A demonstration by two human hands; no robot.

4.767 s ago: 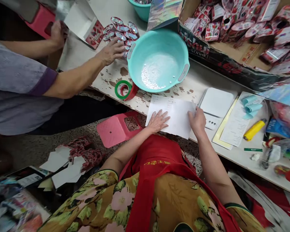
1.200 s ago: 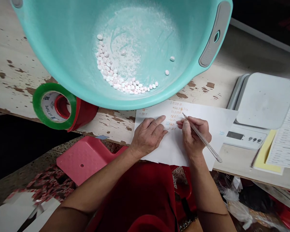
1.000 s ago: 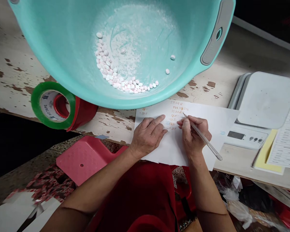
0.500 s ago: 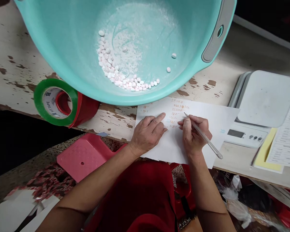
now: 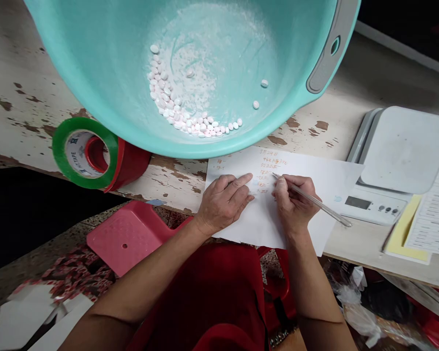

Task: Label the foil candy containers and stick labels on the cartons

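A sheet of white paper with handwritten lines lies at the table's front edge. My right hand rests on it, closed around a clear-barrelled pen. The pen's tip meets the writing, and its rear end slants out to the right. On the left part of the same sheet lies my left hand, index finger stretched out beside the writing and the other fingers loosely bent, holding nothing. Just beyond the paper stands a large turquoise basin, with many small pale pink tablets and white powder on its bottom.
Left of the paper are a green tape roll and a red tape roll. A white digital scale sits at the right, beside yellow paper and a printed sheet. A pink stool stands below the table edge.
The pen tip has shifted slightly left along the writing, and the pen now leans lower to the right. My left hand stays in place on the paper.
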